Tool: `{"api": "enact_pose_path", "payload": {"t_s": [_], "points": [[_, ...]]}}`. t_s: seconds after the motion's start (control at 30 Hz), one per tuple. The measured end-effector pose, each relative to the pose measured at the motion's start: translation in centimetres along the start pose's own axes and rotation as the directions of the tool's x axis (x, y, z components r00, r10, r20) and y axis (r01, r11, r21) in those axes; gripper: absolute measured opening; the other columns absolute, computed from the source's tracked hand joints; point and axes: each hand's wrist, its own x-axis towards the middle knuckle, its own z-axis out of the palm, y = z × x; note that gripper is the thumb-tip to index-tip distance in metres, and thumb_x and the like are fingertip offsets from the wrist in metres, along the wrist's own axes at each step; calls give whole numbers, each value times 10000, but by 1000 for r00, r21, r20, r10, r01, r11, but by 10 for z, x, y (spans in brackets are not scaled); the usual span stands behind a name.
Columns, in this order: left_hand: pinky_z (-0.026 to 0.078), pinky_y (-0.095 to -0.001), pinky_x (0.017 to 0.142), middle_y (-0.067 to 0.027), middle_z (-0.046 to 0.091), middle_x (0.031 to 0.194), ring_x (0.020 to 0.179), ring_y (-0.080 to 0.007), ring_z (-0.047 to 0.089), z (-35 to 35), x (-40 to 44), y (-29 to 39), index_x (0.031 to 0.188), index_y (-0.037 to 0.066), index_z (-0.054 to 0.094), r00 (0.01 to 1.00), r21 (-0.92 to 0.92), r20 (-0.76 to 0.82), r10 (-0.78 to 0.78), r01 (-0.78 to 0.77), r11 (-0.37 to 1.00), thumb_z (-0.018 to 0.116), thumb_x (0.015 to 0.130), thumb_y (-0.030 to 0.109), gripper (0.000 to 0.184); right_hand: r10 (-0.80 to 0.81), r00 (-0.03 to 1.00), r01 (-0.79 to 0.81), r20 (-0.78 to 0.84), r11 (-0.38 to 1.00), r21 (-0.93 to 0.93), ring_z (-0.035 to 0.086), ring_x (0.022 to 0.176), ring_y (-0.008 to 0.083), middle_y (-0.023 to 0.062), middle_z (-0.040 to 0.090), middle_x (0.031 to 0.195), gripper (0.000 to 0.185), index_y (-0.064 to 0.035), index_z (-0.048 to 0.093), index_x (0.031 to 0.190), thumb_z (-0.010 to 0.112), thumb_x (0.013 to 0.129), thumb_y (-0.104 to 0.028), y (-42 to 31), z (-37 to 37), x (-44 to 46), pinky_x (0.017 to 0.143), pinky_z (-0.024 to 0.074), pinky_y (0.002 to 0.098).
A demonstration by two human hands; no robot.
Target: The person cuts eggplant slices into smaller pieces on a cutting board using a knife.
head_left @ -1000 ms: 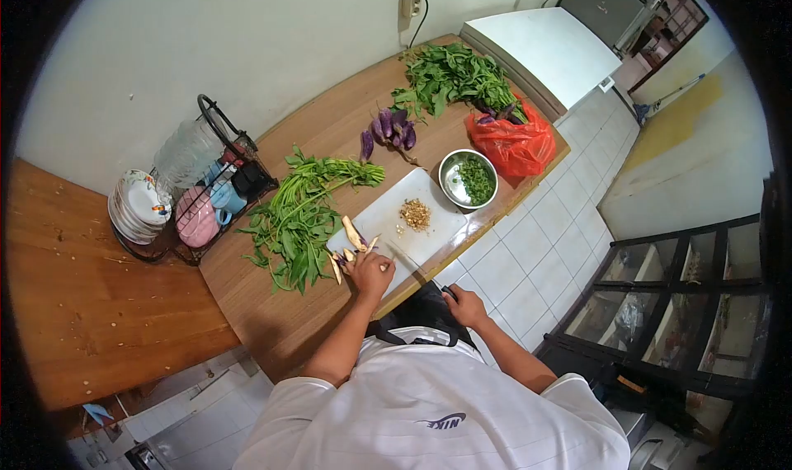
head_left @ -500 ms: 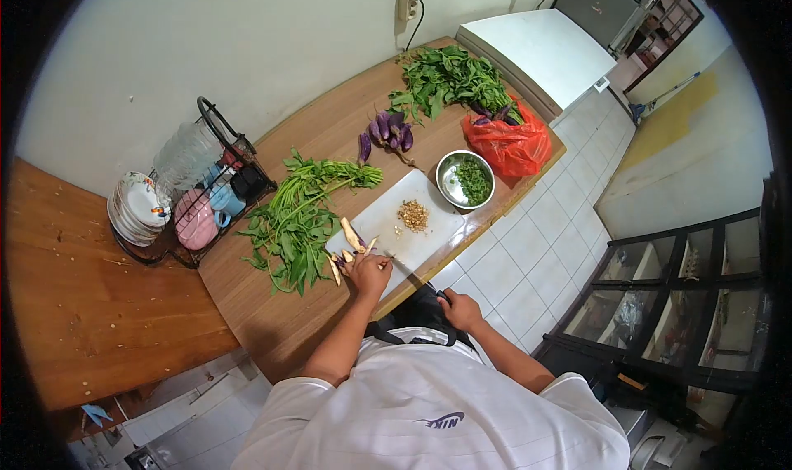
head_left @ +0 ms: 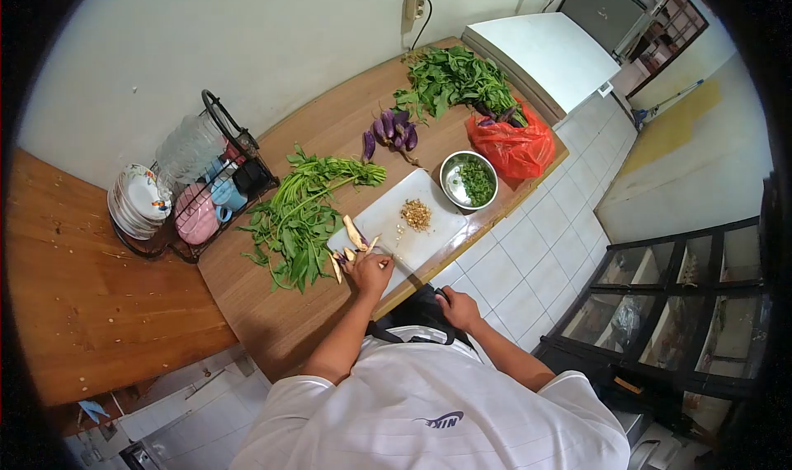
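Observation:
On the lower left end of the white cutting board [head_left: 376, 210], my left hand [head_left: 369, 274] presses its closed fingers on a pale root piece, mostly covered by them. Several pale, root-like pieces [head_left: 355, 232] with some purple parts lie around those fingertips. My right hand [head_left: 459, 309] is closed around the dark handle of a knife [head_left: 406, 266]; its blade points toward the left fingertips. A heap of finely chopped tan bits [head_left: 416, 215] sits mid-board. Touching the board's far right side is a steel bowl [head_left: 447, 189] with chopped greens [head_left: 476, 181].
Leafy green stems [head_left: 293, 223] lie left of the board, with small purple eggplants [head_left: 388, 128] behind it. More greens [head_left: 450, 78] and a red plastic bag [head_left: 520, 144] occupy the far right. A black dish rack [head_left: 262, 177] with plates and cups stands at left.
The view has shifted slightly. Both hands and the knife keep nearly the same position; the blade may have moved a little near the left fingertips.

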Motion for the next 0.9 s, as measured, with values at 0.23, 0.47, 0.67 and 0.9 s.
{"api": "enact_pose_path", "payload": {"t_s": [0.23, 0.47, 0.67, 0.9], "points": [[349, -471, 949, 23, 775, 899, 1016, -213, 618, -5, 1, 3, 787, 234, 828, 999, 30, 39, 9, -10, 1000, 823, 763, 344, 112, -15, 998, 10, -69, 998, -66, 694, 851, 443, 213, 716, 849, 357, -101, 608, 1082, 516, 1048, -444, -10, 7, 9, 753, 537, 562], [355, -453, 953, 39, 766, 939, 1033, -209, 623, -15, 2, -5, 820, 256, 830, 999, 30, 26, 21, -22, 999, 829, 767, 363, 120, -26, 999, 26, -19, 999, 19, 692, 864, 446, 226, 711, 850, 365, -110, 618, 1106, 508, 1050, -453, -3, -2, 15, 766, 533, 565], [353, -448, 945, 49, 768, 929, 1026, -198, 623, -15, 2, -6, 821, 251, 830, 999, 54, 53, 12, -14, 998, 827, 777, 353, 110, -31, 999, 31, 14, 999, -17, 691, 854, 442, 217, 712, 850, 356, -112, 620, 1094, 519, 1048, -450, 2, 11, 4, 750, 531, 557], [352, -453, 948, 49, 771, 922, 1012, -201, 621, -20, 1, -4, 825, 230, 831, 996, 19, 36, 78, -79, 997, 822, 775, 341, 121, -3, 997, 6, -71, 999, 36, 686, 853, 450, 228, 707, 856, 370, -103, 618, 1096, 528, 1043, -458, -12, 8, 18, 744, 528, 557]]}}
